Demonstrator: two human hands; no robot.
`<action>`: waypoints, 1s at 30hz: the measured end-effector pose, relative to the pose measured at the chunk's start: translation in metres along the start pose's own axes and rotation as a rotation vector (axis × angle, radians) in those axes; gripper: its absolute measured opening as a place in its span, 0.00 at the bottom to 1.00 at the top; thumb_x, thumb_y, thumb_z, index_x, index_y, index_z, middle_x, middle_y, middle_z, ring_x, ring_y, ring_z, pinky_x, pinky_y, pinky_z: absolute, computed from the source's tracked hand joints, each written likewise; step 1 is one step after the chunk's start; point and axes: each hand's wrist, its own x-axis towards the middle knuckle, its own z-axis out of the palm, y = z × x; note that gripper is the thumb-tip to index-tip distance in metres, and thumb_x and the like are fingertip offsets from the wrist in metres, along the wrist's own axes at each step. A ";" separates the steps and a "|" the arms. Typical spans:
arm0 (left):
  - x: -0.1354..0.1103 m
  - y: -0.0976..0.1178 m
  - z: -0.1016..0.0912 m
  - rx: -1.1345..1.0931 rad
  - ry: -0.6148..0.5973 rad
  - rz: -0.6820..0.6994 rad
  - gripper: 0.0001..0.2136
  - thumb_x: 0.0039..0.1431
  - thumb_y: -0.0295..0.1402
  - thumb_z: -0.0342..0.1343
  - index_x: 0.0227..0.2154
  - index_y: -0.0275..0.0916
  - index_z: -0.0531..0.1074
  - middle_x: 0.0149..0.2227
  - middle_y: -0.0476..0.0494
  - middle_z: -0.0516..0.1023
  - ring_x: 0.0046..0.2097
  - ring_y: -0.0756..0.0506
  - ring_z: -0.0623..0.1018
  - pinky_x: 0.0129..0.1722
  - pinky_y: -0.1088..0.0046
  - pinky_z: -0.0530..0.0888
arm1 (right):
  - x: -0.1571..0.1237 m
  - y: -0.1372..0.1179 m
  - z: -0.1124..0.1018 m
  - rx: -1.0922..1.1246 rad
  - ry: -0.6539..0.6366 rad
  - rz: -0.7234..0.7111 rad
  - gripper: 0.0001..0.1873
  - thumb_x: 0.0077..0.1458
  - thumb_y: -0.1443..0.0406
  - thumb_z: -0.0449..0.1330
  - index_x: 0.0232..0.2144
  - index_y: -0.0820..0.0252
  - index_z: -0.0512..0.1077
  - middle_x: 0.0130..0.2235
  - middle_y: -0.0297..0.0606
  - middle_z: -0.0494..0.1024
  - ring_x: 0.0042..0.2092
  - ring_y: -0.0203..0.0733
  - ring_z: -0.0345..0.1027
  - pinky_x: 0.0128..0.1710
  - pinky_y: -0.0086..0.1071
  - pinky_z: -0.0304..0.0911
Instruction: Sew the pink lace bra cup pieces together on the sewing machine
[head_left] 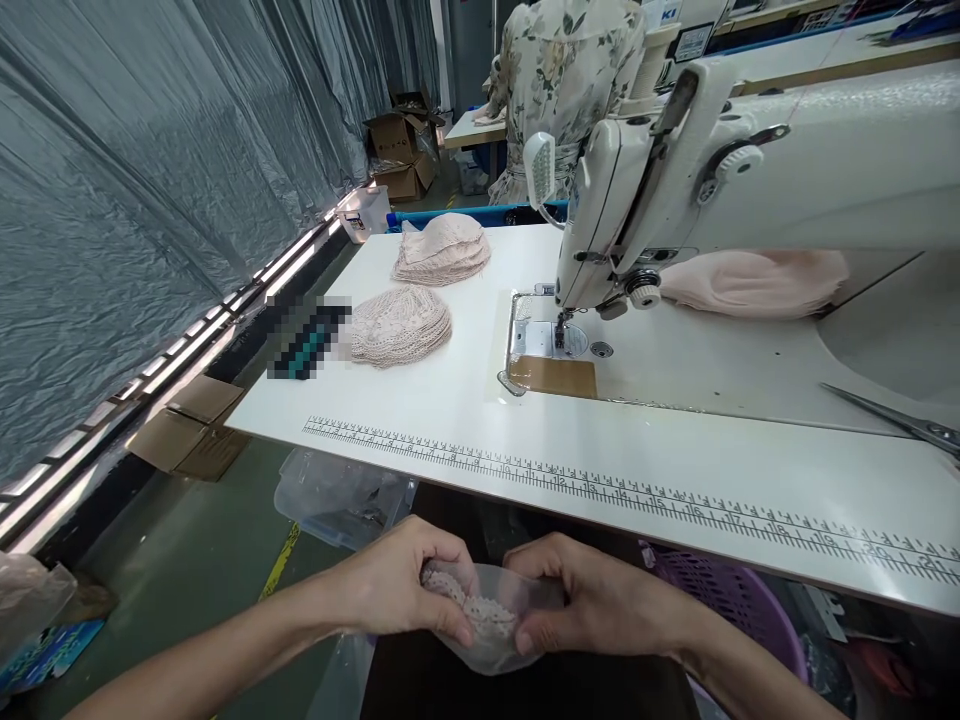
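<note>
Below the front edge of the white sewing table (465, 400), my left hand (397, 585) and my right hand (592, 600) are both closed on a small piece of pink lace with a sheer backing (484, 615). My left fingers pinch the lace from above. My right thumb and fingers grip the sheer edge on the right. On the table, two stacks of similar lace pieces lie at the left: a near stack (401, 325) and a far stack (442, 248). The white sewing machine (750, 170) stands to the right, its needle (559, 330) over the plate.
A printed ruler (600, 485) runs along the table's front edge. Scissors (900, 420) lie at the far right, folded pink fabric (750, 282) under the machine arm. A purple basket (720, 590) and clear bin (337, 495) sit below. A person in a floral dress (562, 80) stands behind. Cardboard boxes (401, 150) lie along the plastic curtain.
</note>
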 end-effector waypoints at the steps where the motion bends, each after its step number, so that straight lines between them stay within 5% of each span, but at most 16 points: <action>1: 0.001 0.001 0.000 -0.007 -0.006 0.000 0.11 0.39 0.33 0.69 0.26 0.35 0.76 0.19 0.56 0.65 0.23 0.54 0.62 0.22 0.81 0.58 | 0.001 0.001 0.001 0.016 0.013 0.014 0.13 0.47 0.59 0.66 0.27 0.66 0.74 0.25 0.29 0.66 0.27 0.32 0.57 0.26 0.25 0.53; 17: 0.003 -0.009 0.001 -0.182 0.118 0.053 0.13 0.38 0.30 0.69 0.29 0.34 0.76 0.25 0.51 0.73 0.29 0.51 0.70 0.30 0.78 0.66 | -0.003 0.007 0.006 0.025 0.161 0.041 0.16 0.51 0.55 0.62 0.23 0.63 0.67 0.22 0.28 0.59 0.25 0.31 0.50 0.23 0.25 0.45; 24: 0.001 -0.007 0.000 -0.266 0.031 0.059 0.16 0.39 0.31 0.70 0.34 0.35 0.77 0.28 0.50 0.74 0.30 0.51 0.70 0.30 0.79 0.66 | -0.008 -0.001 0.009 -0.166 0.211 0.056 0.11 0.50 0.64 0.61 0.21 0.61 0.65 0.24 0.29 0.63 0.27 0.32 0.55 0.24 0.25 0.48; 30: 0.007 0.001 0.006 -0.308 -0.012 -0.022 0.13 0.37 0.37 0.71 0.24 0.35 0.77 0.21 0.52 0.72 0.25 0.54 0.67 0.27 0.79 0.63 | -0.012 -0.002 0.009 -0.282 0.186 0.066 0.08 0.52 0.66 0.59 0.23 0.60 0.65 0.26 0.29 0.64 0.29 0.33 0.57 0.26 0.25 0.51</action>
